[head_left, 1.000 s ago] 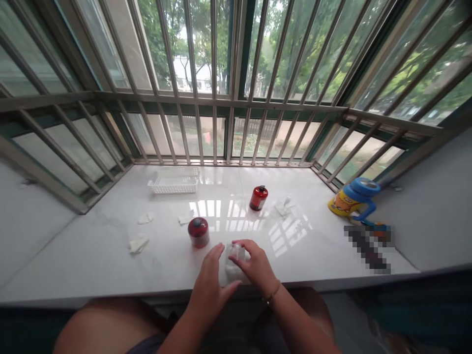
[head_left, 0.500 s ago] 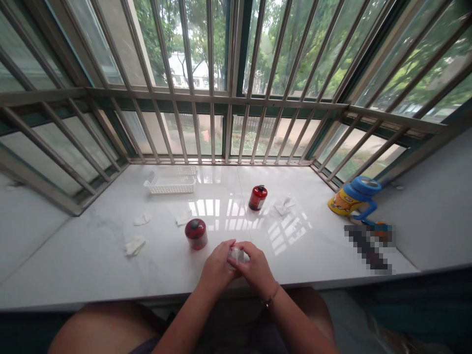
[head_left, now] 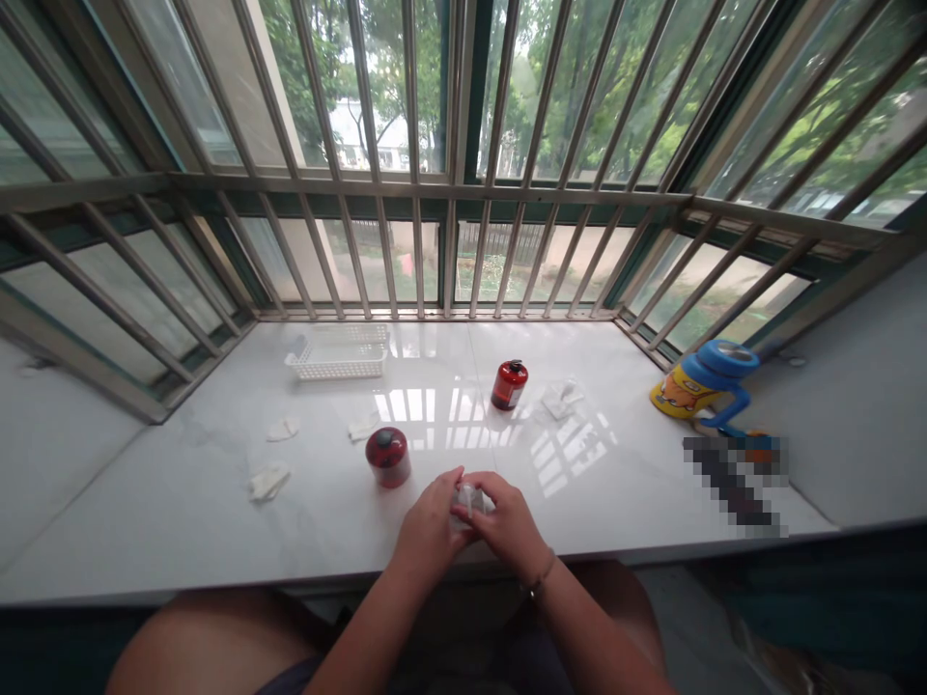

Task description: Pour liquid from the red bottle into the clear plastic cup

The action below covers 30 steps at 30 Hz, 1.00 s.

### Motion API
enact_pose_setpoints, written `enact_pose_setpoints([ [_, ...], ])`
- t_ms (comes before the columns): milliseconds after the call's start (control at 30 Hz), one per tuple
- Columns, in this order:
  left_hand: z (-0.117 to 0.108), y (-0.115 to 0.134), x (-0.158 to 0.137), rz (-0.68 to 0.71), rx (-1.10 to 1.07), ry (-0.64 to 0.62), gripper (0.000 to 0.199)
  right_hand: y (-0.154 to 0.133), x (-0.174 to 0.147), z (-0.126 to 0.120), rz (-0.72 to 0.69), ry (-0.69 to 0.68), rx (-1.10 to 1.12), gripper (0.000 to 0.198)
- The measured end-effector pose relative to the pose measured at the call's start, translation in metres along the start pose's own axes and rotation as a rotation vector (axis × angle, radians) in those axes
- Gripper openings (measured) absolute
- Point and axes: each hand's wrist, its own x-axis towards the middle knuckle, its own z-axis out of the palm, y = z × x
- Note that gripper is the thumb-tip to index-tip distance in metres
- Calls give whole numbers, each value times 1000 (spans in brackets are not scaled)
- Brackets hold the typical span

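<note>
At the counter's (head_left: 181, 521) six o'clock, left hand (head_left: 429, 519) and right hand (head_left: 505, 516) clasp a clear container (head_left: 469, 498), not yet released, a red jar (head_left: 388, 458) unheld at their ten, a red bottle (head_left: 510, 387) at one.

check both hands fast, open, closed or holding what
Left hand: closed, holding a clear item at its side.
Right hand: closed, gripping the same clear item near its top.
</note>
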Motion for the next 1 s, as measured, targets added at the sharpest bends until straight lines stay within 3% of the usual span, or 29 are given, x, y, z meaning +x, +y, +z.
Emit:
enact_pose_setpoints([
  [100, -18, -5, -11, 88, 49, -24, 78, 0, -1, 1, 4, 13, 32, 24],
  [167, -40, -3, -19, 182, 72, 29, 54, 0, -1, 1, 0, 6, 59, 27],
  [200, -53, -1, -22, 222, 88, 112, 36, 0, -1, 1, -1, 4, 72, 29],
  [267, -78, 4, -20, 232, 122, 361, 22, 1, -1, 1, 0, 6, 90, 30],
  [333, -98, 6, -9, 169, 143, 573, 29, 2, -1, 2, 1, 14, 98, 31],
  [367, -105, 5, 0, 135, 140, 599, 37, 2, -1, 3, 1, 19, 102, 31],
  [467, -113, -11, 33, 10, 99, 507, 64, 3, -3, 5, -1, 45, 110, 31],
  [533, -110, -24, 51, -38, 28, 358, 52, 4, -3, 6, -4, 58, 107, 30],
  [600, -104, -34, 60, -27, -43, 293, 42, 4, -3, 7, -13, 61, 102, 30],
  [800, -95, -32, 40, 12, -151, 310, 34, 5, -3, 8, -32, 63, 96, 29],
  [1000, -99, -31, 18, 0, -118, 344, 34, 4, 0, 10, -29, 80, 116, 26],
])
